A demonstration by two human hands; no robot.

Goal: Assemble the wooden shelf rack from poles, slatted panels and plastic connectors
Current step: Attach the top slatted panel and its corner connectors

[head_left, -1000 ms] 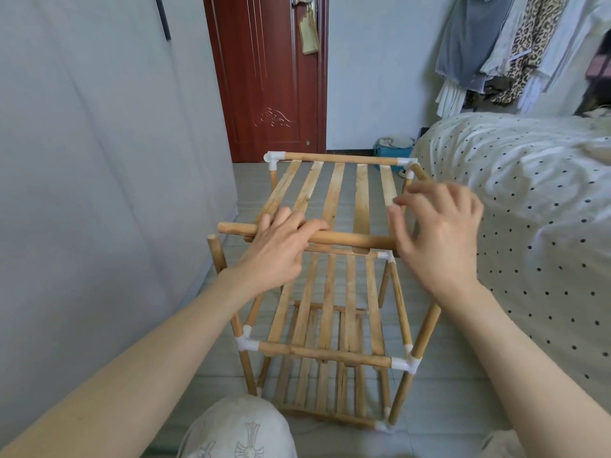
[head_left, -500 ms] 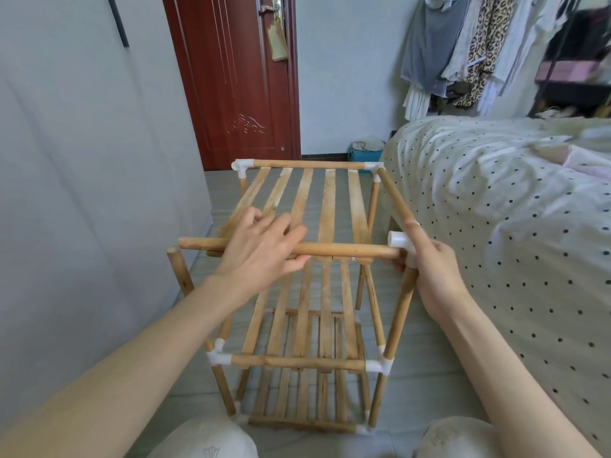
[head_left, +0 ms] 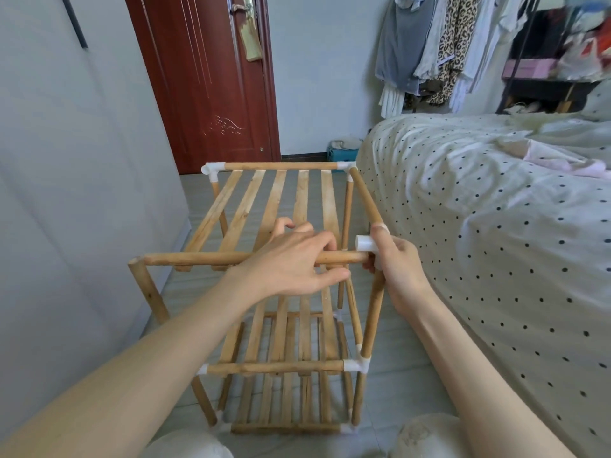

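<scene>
The fingers of the left hand were curled over the near top pole, thumb underneath, gripping it close to its right end. That end sat just beside the white plastic connector, almost touching it; I could not tell whether it had entered the socket. The right hand was wrapped round the connector and the head of the right front post, fingers closed on them, thumb lying up along the side rail.

The wooden rack stood on the tiled floor. Its top slatted panel hung from the gripped pole at the near edge and reached to the far pole, which was capped by white connectors. The pole's left end met the bare left front post with no connector on it. Two lower slatted panels lay below.

To the right of the rack was a polka-dot bed; behind it a red-brown door; behind the bed, hanging clothes.
</scene>
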